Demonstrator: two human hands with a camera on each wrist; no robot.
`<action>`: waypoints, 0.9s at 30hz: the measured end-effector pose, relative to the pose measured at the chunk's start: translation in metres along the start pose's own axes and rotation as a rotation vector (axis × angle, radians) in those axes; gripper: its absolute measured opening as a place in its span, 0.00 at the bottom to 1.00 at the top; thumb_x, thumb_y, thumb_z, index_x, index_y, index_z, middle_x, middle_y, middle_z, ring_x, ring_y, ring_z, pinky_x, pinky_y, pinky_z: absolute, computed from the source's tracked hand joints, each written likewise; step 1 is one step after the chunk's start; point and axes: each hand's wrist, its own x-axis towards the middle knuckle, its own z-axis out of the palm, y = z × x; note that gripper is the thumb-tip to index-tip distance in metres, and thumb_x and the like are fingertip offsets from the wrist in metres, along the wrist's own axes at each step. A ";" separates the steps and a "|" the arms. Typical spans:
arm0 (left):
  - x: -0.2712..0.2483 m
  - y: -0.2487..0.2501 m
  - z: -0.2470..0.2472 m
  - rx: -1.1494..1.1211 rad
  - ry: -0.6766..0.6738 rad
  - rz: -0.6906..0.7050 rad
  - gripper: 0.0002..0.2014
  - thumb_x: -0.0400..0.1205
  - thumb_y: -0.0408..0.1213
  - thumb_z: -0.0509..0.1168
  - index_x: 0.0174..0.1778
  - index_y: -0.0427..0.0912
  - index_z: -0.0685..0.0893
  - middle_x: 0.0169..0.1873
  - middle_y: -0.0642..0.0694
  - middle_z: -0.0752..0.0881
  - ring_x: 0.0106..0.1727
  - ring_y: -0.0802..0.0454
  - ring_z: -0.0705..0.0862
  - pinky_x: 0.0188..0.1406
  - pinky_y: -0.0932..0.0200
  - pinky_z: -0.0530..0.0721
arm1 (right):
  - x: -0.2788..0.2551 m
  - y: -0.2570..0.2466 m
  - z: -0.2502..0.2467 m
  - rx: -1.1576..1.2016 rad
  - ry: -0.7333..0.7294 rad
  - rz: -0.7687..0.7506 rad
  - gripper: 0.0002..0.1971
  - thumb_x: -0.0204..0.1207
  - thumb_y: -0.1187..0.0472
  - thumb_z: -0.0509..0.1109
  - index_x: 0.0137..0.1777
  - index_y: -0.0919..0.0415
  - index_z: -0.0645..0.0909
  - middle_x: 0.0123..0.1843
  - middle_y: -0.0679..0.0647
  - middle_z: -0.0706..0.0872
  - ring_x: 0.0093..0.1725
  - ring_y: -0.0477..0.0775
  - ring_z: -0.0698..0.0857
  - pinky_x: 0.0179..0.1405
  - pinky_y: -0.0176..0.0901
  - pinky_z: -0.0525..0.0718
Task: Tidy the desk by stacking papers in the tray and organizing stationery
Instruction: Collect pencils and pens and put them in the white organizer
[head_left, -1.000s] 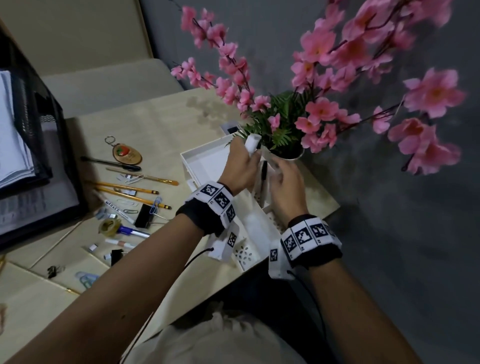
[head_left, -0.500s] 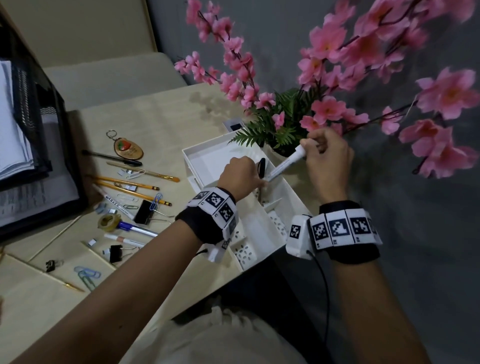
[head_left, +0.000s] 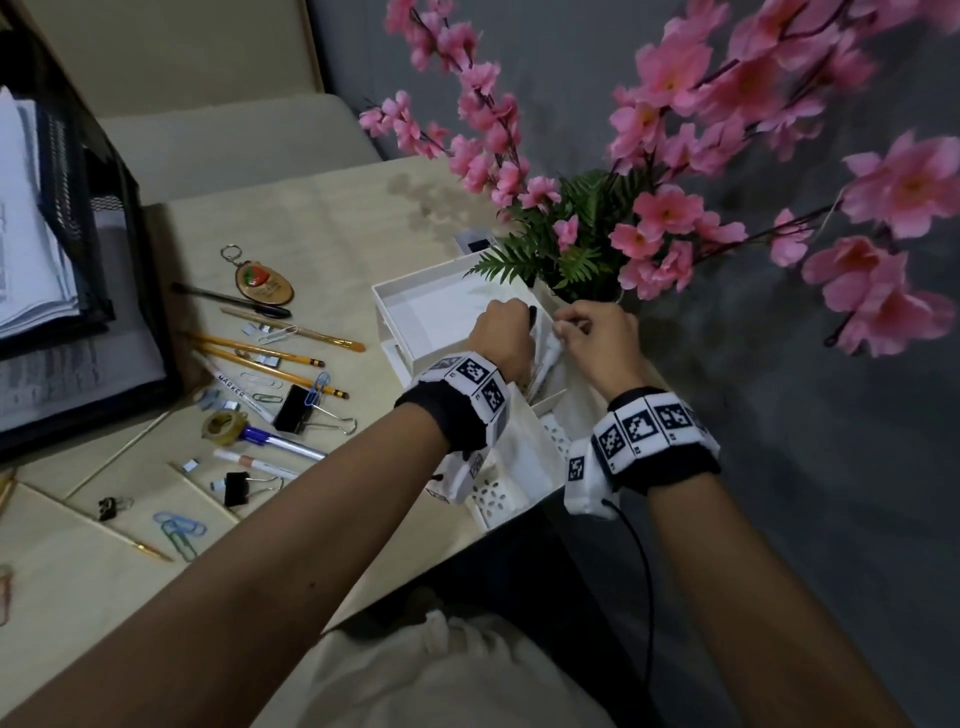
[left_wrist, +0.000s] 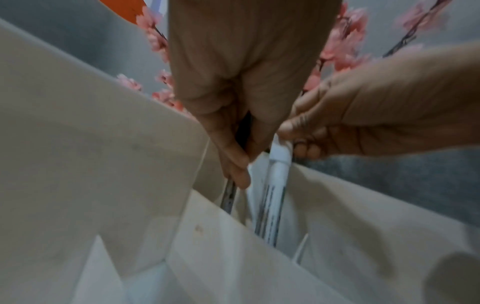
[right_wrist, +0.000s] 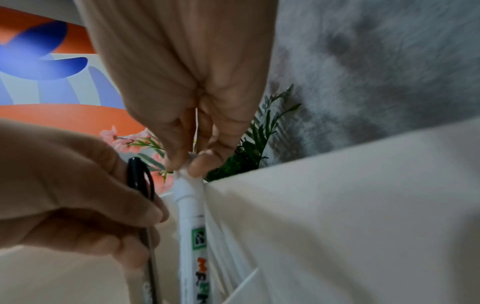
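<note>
Currently both hands over white organizer (head_left: 441, 322), beside flower pot. Right hand (head_left: 597, 338) pinches cap end of white marker (right_wrist: 191, 207) with fingertips; marker upright, lower part inside organizer slot. Left hand (head_left: 501, 340) grips black pen (right_wrist: 141, 179), also pointing down into organizer. Head view hides both grips; wrist views show them. Only right wrist view shows marker label. Loose stationery lies on desk (head_left: 332, 228), left of organizer.

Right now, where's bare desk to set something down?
Free: the far patch between the black tray, the keychain and the white organizer; the near strip by the blue paperclips. Crowded: the stationery from the black pen to the binder clip.
</note>
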 end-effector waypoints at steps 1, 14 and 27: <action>0.000 -0.005 -0.004 -0.014 -0.027 -0.015 0.09 0.77 0.26 0.61 0.31 0.35 0.72 0.53 0.28 0.83 0.55 0.32 0.81 0.40 0.53 0.71 | 0.000 -0.002 0.002 0.006 -0.010 0.006 0.11 0.78 0.68 0.66 0.57 0.66 0.85 0.55 0.60 0.89 0.49 0.49 0.82 0.50 0.30 0.74; -0.073 -0.160 -0.083 -0.523 0.304 -0.283 0.08 0.78 0.28 0.60 0.44 0.41 0.84 0.29 0.45 0.85 0.18 0.69 0.82 0.23 0.74 0.79 | -0.051 -0.115 0.108 0.171 -0.095 -0.344 0.10 0.72 0.74 0.61 0.48 0.70 0.83 0.49 0.65 0.86 0.49 0.63 0.83 0.49 0.40 0.73; -0.161 -0.266 -0.088 -0.820 0.272 -0.688 0.12 0.83 0.32 0.60 0.33 0.38 0.78 0.31 0.40 0.81 0.22 0.56 0.81 0.16 0.74 0.75 | -0.089 -0.109 0.194 -0.351 -0.655 -0.331 0.08 0.73 0.66 0.64 0.51 0.67 0.79 0.52 0.65 0.83 0.51 0.65 0.83 0.47 0.49 0.81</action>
